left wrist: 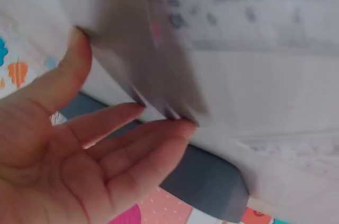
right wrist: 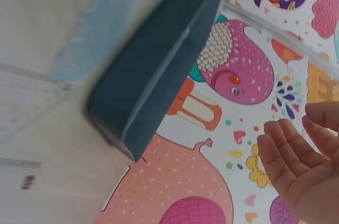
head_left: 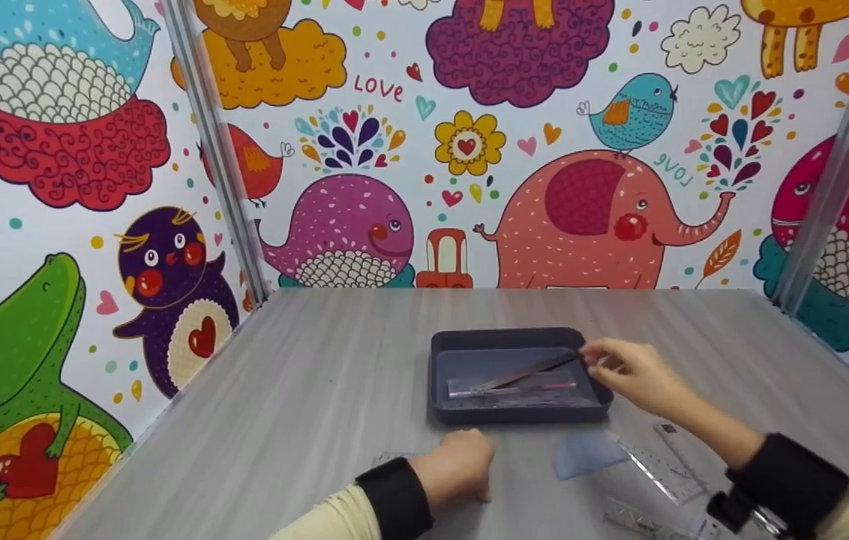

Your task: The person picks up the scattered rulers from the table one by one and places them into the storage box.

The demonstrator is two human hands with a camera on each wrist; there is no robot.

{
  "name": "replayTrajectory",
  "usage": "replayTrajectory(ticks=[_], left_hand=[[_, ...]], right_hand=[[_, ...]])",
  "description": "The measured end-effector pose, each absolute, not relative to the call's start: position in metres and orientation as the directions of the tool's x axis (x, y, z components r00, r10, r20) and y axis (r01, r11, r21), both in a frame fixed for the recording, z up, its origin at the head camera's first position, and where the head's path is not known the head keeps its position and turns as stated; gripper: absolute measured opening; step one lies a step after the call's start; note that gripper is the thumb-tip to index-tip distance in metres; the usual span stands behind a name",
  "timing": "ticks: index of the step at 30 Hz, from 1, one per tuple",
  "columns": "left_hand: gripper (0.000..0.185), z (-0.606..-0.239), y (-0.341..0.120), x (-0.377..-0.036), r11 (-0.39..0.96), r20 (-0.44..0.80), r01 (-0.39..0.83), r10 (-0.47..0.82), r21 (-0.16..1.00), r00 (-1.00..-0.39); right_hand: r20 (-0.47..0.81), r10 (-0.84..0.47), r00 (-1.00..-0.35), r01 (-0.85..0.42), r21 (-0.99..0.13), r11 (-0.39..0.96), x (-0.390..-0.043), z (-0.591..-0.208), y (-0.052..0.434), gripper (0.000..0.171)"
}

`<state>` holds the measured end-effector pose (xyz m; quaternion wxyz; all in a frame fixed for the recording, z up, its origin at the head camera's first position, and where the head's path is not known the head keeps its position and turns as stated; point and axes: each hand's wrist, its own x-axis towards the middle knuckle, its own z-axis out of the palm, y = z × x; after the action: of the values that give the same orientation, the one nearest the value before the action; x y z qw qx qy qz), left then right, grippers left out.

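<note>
Nearest on the grey table (head_left: 304, 420), the left hand (head_left: 462, 466) rested knuckles-up. Its fingers were loosely apart and gripped nothing. In the left wrist view its fingertips (left wrist: 177, 127) lay against a blurred clear sheet that I could not identify. Just left of that hand a small clear piece (head_left: 394, 456) lay flat.

To the near right several things lay outside the tray, on the tabletop: a bluish translucent piece (head_left: 586, 454), a clear set square (head_left: 661, 474) and a clear straight ruler (head_left: 676, 442) beside it. Judged from this, a good part of the gathering was not yet done.

Farther off, in the middle of the table, stood the dark tray (head_left: 514, 337). A few long, thin items already lay in it, one with a red stretch (head_left: 552, 386). A dark strip (head_left: 537, 369) slanted across the tray, its right end raised at the rim.

The right hand (head_left: 631, 371) was at that raised end. The right wrist view showed a relaxed palm, but its fingertips ran out of frame, so I could not tell whether they pinched the strip or had let it go. The strip seemed almost, but not fully, laid down.
</note>
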<state>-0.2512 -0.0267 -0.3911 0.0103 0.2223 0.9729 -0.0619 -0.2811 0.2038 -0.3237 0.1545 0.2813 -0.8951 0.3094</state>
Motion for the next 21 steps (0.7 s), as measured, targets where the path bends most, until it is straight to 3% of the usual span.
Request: replayTrajectory(ticks=[6,14,17,21], left_hand=[[0.033,-0.379,-0.046,-0.244,0.876,0.106,0.482,0.478,0.011,-0.872],[0.037,-0.364,-0.057,-0.230,0.859,0.029,0.498,0.499,0.117,-0.866],[0.039,-0.368,-0.060,-0.222,0.845,0.004,0.505,0.512,0.178,-0.859],[0.036,-0.378,-0.065,-0.209,0.819,-0.033,0.552,0.563,0.159,-0.826]], right_hand=[[0.436,-0.512,-0.740,-0.672,-0.457,0.582,-0.258,-0.333,0.201,0.020],[0.455,-0.557,-0.695,-0.718,-0.397,0.572,-0.245,-0.336,0.182,0.022],[0.466,-0.635,-0.616,-0.788,-0.366,0.495,-0.238,-0.351,0.168,0.022],[0.417,-0.761,-0.497,-0.867,-0.280,0.413,-0.226,-0.378,0.150,0.021]])
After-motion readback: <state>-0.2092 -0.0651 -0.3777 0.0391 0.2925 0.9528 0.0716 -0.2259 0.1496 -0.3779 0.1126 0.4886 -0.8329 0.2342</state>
